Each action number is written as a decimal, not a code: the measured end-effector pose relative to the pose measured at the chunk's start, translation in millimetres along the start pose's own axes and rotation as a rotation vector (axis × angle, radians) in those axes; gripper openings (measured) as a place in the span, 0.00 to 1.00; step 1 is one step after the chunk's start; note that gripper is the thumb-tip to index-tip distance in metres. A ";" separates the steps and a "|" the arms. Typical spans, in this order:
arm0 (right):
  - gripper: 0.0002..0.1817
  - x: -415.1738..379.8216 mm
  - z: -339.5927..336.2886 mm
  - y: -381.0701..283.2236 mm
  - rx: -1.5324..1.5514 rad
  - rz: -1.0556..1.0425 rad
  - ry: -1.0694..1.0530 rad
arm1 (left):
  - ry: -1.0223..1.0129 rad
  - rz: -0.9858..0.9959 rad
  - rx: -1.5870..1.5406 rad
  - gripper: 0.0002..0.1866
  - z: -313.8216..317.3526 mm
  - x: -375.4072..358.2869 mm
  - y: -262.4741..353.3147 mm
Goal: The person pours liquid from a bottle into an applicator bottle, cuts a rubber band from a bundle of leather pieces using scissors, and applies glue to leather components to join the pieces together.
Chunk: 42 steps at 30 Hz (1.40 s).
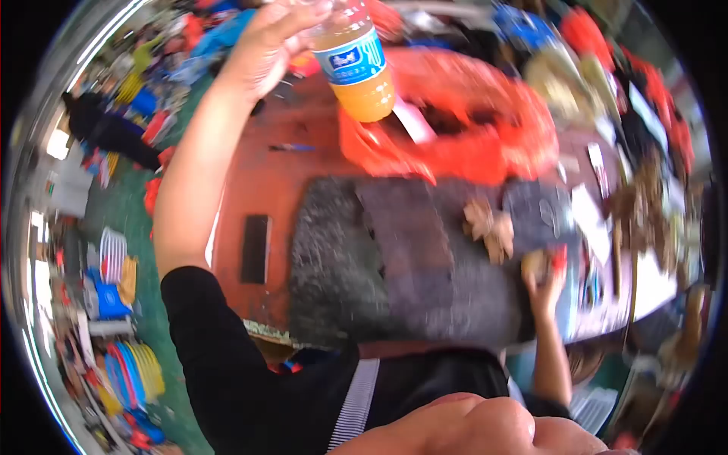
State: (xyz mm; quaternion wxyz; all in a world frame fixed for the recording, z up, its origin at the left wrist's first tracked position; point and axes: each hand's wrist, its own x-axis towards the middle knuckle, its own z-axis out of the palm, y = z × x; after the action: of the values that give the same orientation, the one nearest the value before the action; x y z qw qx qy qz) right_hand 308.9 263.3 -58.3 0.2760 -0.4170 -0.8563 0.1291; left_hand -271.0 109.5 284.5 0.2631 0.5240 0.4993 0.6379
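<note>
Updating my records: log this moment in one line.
left hand holds labelled bottle; right hand beside dark mat, grip unclear; red bag beyond mat

Location: I judge this a workshop, probably a small making or cutting shop. Evidence: before me, a scuffed red worktable (250,174) bears a worn dark mat (330,265), a brown ragged-edged sheet (409,246) and tan cut pieces (491,229). Green floor (186,360) shows at my left, beside stacked coloured goods (140,371). Strip lights (106,34) run along the edge; heaped materials (163,61) crowd the far side, blurred.
</note>
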 end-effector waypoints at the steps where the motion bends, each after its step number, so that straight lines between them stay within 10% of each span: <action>1: 0.38 5.1 -2.3 -7.1 -0.046 0.036 -0.035 | -0.086 0.019 0.016 0.39 41.0 -19.6 3.2; 6: 0.47 7.6 -34.6 -49.0 0.177 0.086 0.028 | -0.451 0.047 -0.205 0.29 228.7 -128.4 -2.6; 12: 0.55 -44.3 -122.6 -100.2 0.825 -0.063 0.134 | -0.406 0.078 -0.118 0.34 347.6 -194.9 -46.2; 17: 0.50 -54.8 -135.1 -105.6 0.657 0.034 0.096 | -0.369 0.285 0.176 0.40 427.0 -195.2 -78.9; 21: 0.43 -38.9 -128.7 -63.1 0.640 0.084 0.355 | -0.180 0.340 0.215 0.57 425.0 -191.3 -109.7; 27: 0.42 -2.8 -83.0 6.3 0.410 0.113 0.458 | 0.047 0.105 0.315 0.56 451.2 -185.1 -219.0; 32: 0.43 -9.3 -72.2 7.0 0.076 0.074 0.631 | 0.125 0.056 0.200 0.30 470.2 -180.0 -226.6; 35: 0.44 -48.3 -122.0 -79.1 0.422 -0.086 0.763 | 0.098 0.157 0.179 0.23 456.6 -205.2 -201.4; 37: 0.42 -59.1 -138.7 -118.3 0.238 -0.263 0.443 | 0.019 0.060 0.187 0.20 440.5 -235.8 -169.5; 42: 0.26 -36.7 -96.0 -158.3 0.701 0.043 -0.034 | -0.093 0.196 0.127 0.26 413.9 -265.9 -128.4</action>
State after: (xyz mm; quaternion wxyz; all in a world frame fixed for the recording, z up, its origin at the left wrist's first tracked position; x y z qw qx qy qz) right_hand 281.2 135.7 78.0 0.3856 -0.3125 -0.7553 0.4279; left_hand 173.4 77.3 39.6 0.1886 0.6148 0.4725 0.6026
